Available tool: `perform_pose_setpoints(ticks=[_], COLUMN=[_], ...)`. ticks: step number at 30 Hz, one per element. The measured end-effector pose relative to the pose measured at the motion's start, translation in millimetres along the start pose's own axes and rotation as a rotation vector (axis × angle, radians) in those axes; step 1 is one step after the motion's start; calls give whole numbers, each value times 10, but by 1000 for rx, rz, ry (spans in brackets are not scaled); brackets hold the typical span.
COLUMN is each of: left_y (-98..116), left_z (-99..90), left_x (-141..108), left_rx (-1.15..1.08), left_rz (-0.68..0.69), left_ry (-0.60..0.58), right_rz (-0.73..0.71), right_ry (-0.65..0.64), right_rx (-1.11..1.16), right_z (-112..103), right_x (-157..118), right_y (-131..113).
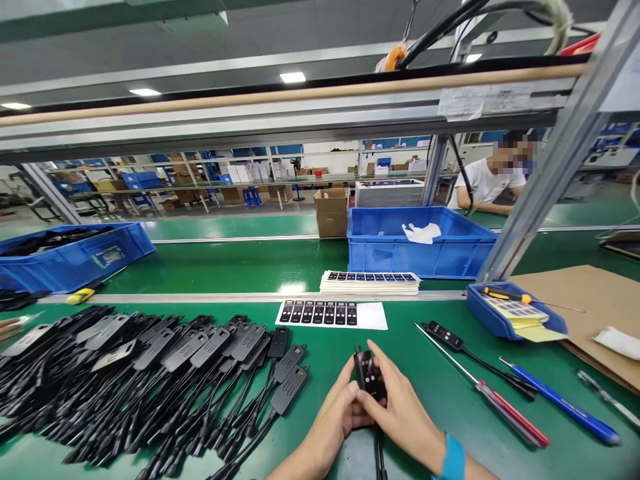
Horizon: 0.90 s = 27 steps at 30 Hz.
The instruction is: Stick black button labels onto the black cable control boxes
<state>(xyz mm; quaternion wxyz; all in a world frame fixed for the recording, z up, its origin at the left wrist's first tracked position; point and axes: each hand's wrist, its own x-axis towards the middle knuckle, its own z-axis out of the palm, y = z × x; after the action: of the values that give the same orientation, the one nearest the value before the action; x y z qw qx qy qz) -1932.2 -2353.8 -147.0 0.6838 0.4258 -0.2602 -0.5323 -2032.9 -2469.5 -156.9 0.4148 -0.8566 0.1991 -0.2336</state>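
A small black control box [369,377] with a glossy face and a cable running down toward me sits between my two hands. My left hand [336,413] wraps its left side, thumb near the lower face. My right hand [400,407] holds its right side, index finger along the upper edge and thumb across the lower part. Beyond them lies a label sheet [371,316] with a row of black labels on its left part and bare white backing at its right end. Many similar black boxes with cables [215,347] are heaped on the left.
A red screwdriver [515,413], a blue pen-like tool [565,403] and another cabled box [445,335] lie right. Behind are stacked label sheets [370,287], a small blue tray [475,310] and a large blue bin [415,257]. A person [493,177] sits far right; another hand [10,328] shows far left.
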Motion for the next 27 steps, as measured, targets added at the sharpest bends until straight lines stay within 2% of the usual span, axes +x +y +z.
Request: perform_pose_setpoints(ticks=[3, 6, 8, 11, 15, 17, 20, 23, 27], left_y=[-6, 36, 80, 133, 139, 119, 86, 70, 76], left_z=[-44, -47, -37, -28, -42, -50, -53, -46, -29], left_x=[-3, -5, 2, 19, 47, 63, 85, 95, 89], left_rx=[64, 124, 135, 152, 176, 190, 228, 254, 274], left_rz=[-10, -16, -28, -26, -11, -1, 23, 46, 51], left_ry=[55, 138, 171, 202, 209, 207, 196, 186, 182], right_rz=[14, 117, 176, 224, 356, 402, 392, 357, 384], right_ry=[-22, -63, -47, -21, -59, -82, -83, -37, 70], right_rx=[-284, -710, -869, -912, -978, -1006, -1017, -1003, -974], right_z=[-129, -355, -540, -867, -1263, -1361, -1393, -1435, -1676], right_x=[90, 204, 266, 269, 25, -149, -360, -475, -525], right_y=[44, 13, -21, -15, 148, 242, 323, 340, 418])
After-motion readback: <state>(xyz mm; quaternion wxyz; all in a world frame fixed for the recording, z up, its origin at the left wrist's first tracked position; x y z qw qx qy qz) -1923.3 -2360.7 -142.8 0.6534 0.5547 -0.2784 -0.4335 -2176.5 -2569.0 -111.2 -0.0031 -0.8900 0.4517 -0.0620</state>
